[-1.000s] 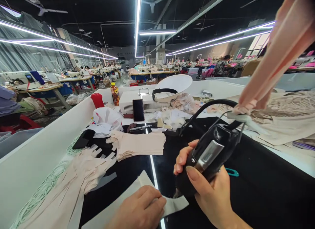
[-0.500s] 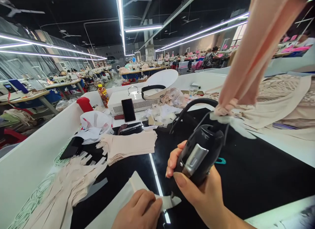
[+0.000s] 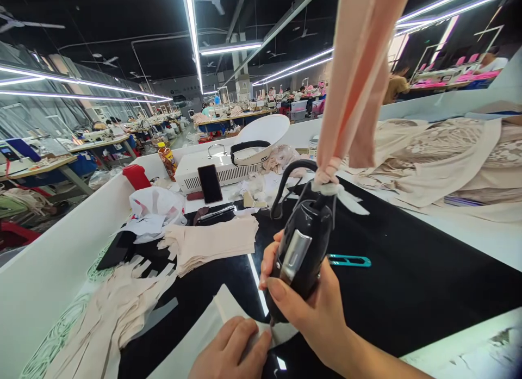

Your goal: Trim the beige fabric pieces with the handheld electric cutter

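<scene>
Under a dark ceiling (image 3: 163, 14), long white strip lights (image 3: 193, 39) run away into the room, with ceiling fans (image 3: 217, 0) between them. Grey curtains (image 3: 20, 113) cover the left side; a bright window (image 3: 398, 47) shows at right. Farther back stand wooden-topped tables (image 3: 61, 163) and a pale pillar (image 3: 241, 63). A black-topped desk (image 3: 408, 270) with white sides fills the foreground.

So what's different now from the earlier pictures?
The right hand has moved the black tool leftward along the pale fabric, its tip now closer to the left hand; more of the teal item shows. Nothing was grasped or released. The left hand still rests on the fabric; the stacked pieces lie unchanged.
</scene>
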{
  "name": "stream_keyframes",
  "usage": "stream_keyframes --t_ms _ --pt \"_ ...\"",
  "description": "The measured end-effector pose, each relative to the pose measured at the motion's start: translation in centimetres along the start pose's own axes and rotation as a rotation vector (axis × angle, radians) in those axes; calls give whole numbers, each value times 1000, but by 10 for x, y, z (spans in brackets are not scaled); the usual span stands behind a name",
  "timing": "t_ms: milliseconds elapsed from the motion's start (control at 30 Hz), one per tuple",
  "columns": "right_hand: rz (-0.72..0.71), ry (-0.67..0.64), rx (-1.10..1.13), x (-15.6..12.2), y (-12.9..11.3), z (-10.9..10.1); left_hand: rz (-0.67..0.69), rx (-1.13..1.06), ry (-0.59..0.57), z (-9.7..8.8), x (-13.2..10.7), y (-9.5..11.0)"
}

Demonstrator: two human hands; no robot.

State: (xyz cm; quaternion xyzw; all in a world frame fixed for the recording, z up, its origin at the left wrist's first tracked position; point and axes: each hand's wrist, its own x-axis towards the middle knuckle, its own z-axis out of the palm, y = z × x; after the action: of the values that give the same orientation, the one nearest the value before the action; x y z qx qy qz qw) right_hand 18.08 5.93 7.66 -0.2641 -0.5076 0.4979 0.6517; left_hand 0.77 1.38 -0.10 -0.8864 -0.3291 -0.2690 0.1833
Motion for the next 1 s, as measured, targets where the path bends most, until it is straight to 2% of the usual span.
stream_keyframes --t_ms 200,333,467,767,1000 --pt "-28 25 -78 2 -2 1 -37 -8 -7 3 -4 4" --pt "-33 33 -69 3 -2 3 -86 -16 -72 6 -14 4" --pt "-48 19 -30 4 1 5 -74 -40 -137 8 -18 2" --pt "-34 34 -67 4 6 9 -114 -64 -154 6 -16 1" --pt "-41 -57 -9 4 16 6 -235 -57 -114 8 -13 9"
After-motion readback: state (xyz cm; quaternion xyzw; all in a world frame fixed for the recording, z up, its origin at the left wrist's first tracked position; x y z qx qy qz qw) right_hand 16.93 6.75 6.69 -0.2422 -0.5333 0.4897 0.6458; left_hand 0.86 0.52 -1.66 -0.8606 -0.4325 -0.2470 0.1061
